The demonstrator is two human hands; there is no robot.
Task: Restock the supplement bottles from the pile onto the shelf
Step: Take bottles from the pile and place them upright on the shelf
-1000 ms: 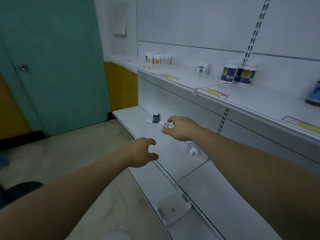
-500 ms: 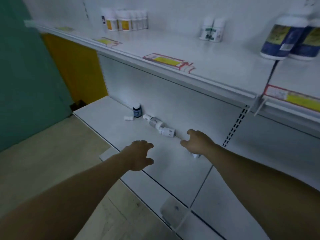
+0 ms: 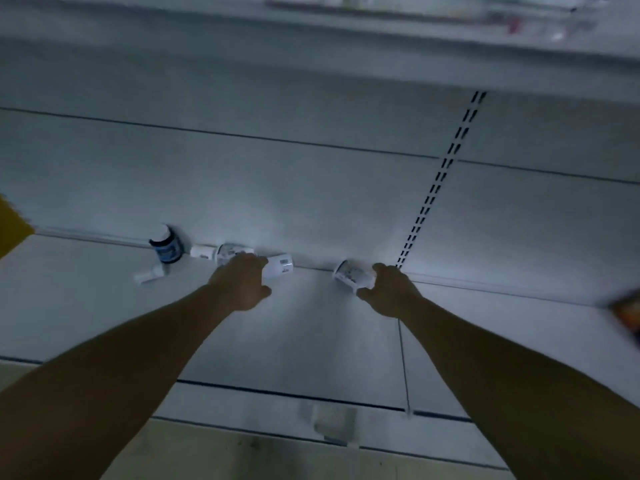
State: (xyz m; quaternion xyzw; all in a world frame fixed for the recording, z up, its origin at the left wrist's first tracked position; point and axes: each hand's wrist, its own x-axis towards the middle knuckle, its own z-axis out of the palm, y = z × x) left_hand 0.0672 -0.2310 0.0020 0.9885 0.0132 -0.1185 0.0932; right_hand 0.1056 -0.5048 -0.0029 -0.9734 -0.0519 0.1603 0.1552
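Several supplement bottles lie along the back of the lower white shelf (image 3: 311, 327). My left hand (image 3: 242, 284) reaches over two that lie end to end: a clear bottle with a white cap (image 3: 221, 253) and a white bottle (image 3: 280, 267), which shows between its fingers and thumb. My right hand (image 3: 389, 292) grips a white labelled bottle (image 3: 349, 274) on its side near the back panel. A dark blue bottle (image 3: 167, 247) stands left of my left hand, with a small white item (image 3: 149, 274) in front of it.
The upper shelf (image 3: 311, 19) runs blurred along the top. A slotted upright (image 3: 436, 188) climbs the back panel above my right hand. A plastic tag holder (image 3: 332, 424) hangs at the shelf's front edge. An orange-dark object (image 3: 627, 313) sits far right.
The view has dropped and closed in on the lower shelf. My left hand has moved forward from open air onto the lying bottles. My right hand stays at the white labelled bottle.
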